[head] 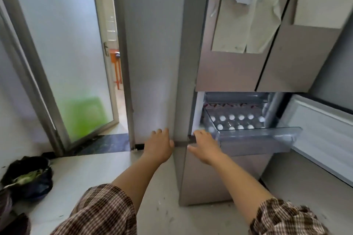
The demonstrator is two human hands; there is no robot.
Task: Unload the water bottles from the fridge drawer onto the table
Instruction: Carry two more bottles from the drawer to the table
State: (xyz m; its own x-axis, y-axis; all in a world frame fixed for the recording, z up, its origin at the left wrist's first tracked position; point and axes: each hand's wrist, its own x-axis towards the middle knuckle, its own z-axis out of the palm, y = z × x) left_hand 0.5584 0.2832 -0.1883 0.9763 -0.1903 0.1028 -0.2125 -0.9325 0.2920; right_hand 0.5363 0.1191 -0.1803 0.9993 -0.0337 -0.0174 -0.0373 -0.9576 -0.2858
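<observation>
The fridge point(229, 70) has its clear drawer point(257, 134) pulled out, packed with white-capped water bottles point(241, 117); leaning on its front could tip it. My left hand point(159, 145) and right hand point(205, 147) reach out spread and empty, so a rushed grab may topple bottles.

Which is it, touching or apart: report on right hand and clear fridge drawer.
Cannot tell. Head view: the right hand overlaps the drawer's left front corner, but blur hides any contact or gap.

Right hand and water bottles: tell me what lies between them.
Only the clear drawer front separates the right hand from the water bottles; head view.
</observation>
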